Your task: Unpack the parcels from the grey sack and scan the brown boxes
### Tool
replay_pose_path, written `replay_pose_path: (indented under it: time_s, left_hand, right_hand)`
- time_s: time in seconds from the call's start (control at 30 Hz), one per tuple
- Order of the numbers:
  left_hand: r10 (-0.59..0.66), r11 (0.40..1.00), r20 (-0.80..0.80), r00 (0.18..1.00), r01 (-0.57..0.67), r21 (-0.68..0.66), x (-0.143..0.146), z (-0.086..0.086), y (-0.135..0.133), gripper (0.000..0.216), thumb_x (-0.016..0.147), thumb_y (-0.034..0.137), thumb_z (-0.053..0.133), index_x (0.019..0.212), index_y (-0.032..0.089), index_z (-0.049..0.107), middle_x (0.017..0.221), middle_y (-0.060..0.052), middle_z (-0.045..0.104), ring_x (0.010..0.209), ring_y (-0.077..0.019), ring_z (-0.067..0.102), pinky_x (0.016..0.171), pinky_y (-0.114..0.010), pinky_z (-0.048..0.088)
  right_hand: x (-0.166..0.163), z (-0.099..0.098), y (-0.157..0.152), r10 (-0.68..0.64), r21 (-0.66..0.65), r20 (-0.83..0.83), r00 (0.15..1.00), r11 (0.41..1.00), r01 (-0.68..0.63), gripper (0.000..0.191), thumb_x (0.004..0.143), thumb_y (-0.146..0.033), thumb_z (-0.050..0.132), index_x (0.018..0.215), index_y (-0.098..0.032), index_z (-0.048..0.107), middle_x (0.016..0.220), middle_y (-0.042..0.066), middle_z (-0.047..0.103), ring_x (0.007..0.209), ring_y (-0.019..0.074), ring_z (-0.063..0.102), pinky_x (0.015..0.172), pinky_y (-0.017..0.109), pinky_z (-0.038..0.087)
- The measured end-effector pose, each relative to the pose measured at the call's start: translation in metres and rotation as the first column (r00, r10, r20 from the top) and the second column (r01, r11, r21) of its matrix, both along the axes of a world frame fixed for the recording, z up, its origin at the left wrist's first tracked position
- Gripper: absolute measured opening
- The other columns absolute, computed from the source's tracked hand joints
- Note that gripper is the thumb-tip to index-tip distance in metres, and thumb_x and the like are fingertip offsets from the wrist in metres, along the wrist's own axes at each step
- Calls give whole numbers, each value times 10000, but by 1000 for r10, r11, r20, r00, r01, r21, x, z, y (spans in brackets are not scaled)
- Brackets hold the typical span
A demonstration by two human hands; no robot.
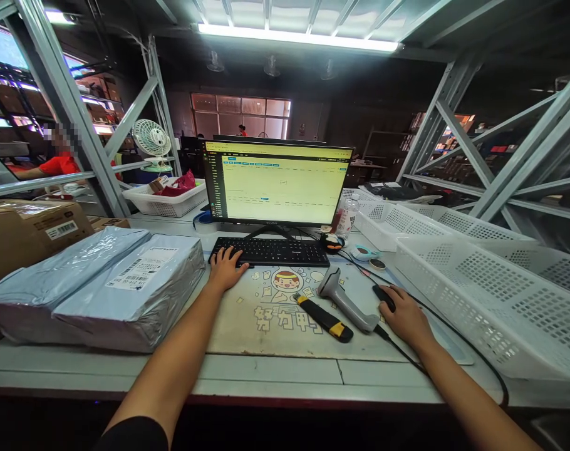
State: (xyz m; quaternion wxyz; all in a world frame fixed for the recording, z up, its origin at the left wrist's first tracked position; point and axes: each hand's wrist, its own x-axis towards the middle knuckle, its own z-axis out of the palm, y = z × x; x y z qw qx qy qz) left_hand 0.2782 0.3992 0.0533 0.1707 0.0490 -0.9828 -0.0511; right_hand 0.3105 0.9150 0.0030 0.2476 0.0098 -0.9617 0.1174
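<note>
The left hand [227, 269] lies with spread fingers on the keyboard [285, 252], at its left end; the right hand [407, 318] curls around the mouse [383, 297] beside the scanner [345, 303] on the tabletop [285, 373]; the mouse looks light, stiff, easily slid, best held by its sides.

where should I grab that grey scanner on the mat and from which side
I'd take the scanner by the middle of its handle, from the right: it slants toward your right hand on the mouse, while the cutter lies along its left and the cable leaves its near end.
</note>
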Motion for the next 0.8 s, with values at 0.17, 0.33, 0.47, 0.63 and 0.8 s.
replay_pose_path:
  time_s: [0.17,0.33,0.47,0.63,0.8]
  left_hand:
    - [-4,1000,2,1000,4,18,-1,-1,-1,627,1001,610,438,1546,303,494,1665,-77,355,1557,-366,228,1261,-584,194]
    - [-7,999,9,1000,7,32,2,2,1,634,1003,601,452,1553,286,485,1670,-89,342,1560,-362,223,1266,-581,178]
    - [-4,999,5,1000,4,49,2,3,1,626,1002,605,455,1552,308,483,1674,-75,339,1561,-359,221,1270,-573,169]
    - [-12,998,14,1000,11,70,2,4,1,640,996,613,465,1554,300,480,1678,-76,328,1565,-357,208,1276,-570,149]
    - [-10,996,9,1000,9,88,1,4,2,638,991,607,475,1550,300,486,1680,-74,326,1564,-357,213,1276,-568,152]
  right_hand:
    - [-5,-6,5,14,-14,-11,1000,1000,-14,499,932,-375,446,1355,-230,668,1417,102,602,1236,303,615,976,455,571]
    - [-14,-16,14,103,-8,-52,993,995,-103,526,918,-441,429,1328,-230,683,1396,97,616,1216,304,627,972,462,571]
    - [-21,-21,21,155,-13,-84,984,988,-156,525,906,-487,438,1297,-255,702,1374,90,630,1180,309,650,930,467,588]
    - [-26,-24,24,211,-16,-95,973,977,-214,564,903,-546,433,1298,-243,698,1366,101,632,1159,318,663,980,491,574]
    - [-29,-25,26,206,-19,-95,974,978,-208,564,904,-556,435,1294,-247,698,1374,104,630,1147,317,669,946,480,588]
